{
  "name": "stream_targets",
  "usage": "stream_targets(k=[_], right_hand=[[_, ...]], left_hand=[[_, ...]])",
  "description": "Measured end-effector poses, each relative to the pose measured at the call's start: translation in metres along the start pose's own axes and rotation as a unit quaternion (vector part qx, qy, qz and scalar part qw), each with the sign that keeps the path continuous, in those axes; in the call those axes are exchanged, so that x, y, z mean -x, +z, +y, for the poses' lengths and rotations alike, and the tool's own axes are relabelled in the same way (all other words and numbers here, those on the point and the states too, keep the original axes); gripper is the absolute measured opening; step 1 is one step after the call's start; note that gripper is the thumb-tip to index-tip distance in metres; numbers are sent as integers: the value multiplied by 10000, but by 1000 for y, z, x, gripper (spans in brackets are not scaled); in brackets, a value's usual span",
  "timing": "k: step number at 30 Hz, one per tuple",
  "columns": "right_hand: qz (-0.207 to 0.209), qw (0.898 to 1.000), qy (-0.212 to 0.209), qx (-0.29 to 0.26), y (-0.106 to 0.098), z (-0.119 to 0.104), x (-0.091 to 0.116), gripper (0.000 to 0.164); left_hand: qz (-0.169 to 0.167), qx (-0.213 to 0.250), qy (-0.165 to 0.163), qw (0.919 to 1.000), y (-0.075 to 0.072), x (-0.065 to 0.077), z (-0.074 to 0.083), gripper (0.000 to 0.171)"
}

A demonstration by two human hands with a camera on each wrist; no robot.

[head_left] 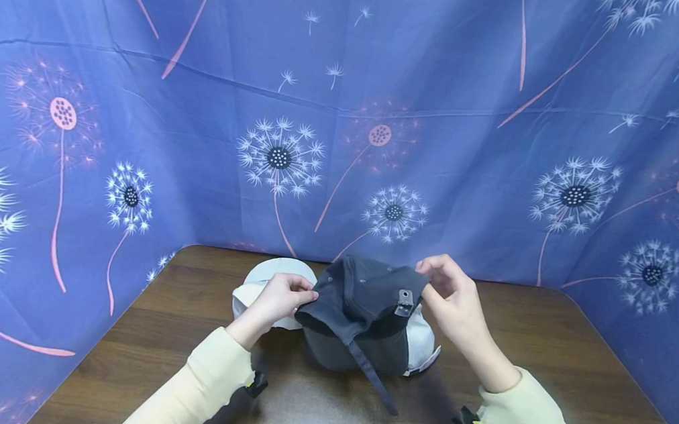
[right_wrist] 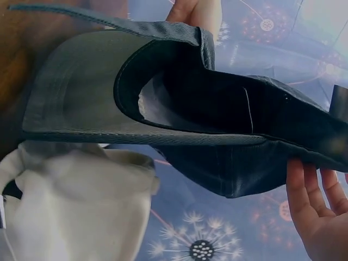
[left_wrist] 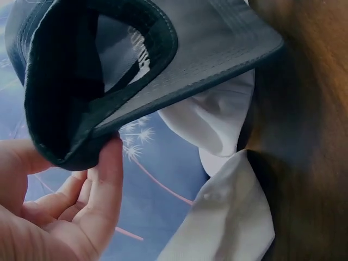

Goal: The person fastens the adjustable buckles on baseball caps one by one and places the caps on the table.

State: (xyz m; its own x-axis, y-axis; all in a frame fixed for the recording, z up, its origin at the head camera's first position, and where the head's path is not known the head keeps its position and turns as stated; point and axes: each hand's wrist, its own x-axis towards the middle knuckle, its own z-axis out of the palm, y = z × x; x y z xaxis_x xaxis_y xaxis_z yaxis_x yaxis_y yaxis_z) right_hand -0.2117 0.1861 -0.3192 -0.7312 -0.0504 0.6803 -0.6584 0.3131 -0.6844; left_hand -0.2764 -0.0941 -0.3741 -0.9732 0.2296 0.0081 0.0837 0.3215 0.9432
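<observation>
A dark grey baseball cap point(head_left: 358, 341) is held up between both hands, its strap hanging loose and its metal buckle point(head_left: 405, 300) at the upper right. My left hand point(head_left: 280, 298) pinches the cap's edge at the left; in the left wrist view the thumb and fingers point(left_wrist: 109, 185) grip its rim. At the opposite side, my right hand point(head_left: 453, 303) holds the edge near the buckle. In the right wrist view its fingers point(right_wrist: 298, 190) lie against the crown. The cap's hollow inside and stiff brim point(right_wrist: 76, 87) show there.
One white cap point(head_left: 273, 273) lies behind the left hand on the brown wooden table point(head_left: 183, 333). A second pale cap point(head_left: 422, 340) is partly hidden behind the dark one. Blue cloth with dandelion prints point(head_left: 334, 137) hangs around the table's back and sides.
</observation>
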Motion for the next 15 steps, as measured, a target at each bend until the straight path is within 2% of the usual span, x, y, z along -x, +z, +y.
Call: stream_targets(k=[6, 10, 12, 15], right_hand=[[96, 9990, 170, -390, 1, 9, 0, 23], [145, 9967, 222, -766, 2, 12, 0, 25], [135, 9957, 262, -876, 2, 13, 0, 22], [116, 9949, 346, -942, 3, 13, 1, 15]], left_hand=[[109, -257, 71, 9996, 1, -1, 0, 14], [283, -814, 382, 9955, 1, 0, 4, 12], [430, -1252, 689, 9888, 2, 3, 9, 11], [694, -1858, 1269, 9719, 6, 9, 19, 12]])
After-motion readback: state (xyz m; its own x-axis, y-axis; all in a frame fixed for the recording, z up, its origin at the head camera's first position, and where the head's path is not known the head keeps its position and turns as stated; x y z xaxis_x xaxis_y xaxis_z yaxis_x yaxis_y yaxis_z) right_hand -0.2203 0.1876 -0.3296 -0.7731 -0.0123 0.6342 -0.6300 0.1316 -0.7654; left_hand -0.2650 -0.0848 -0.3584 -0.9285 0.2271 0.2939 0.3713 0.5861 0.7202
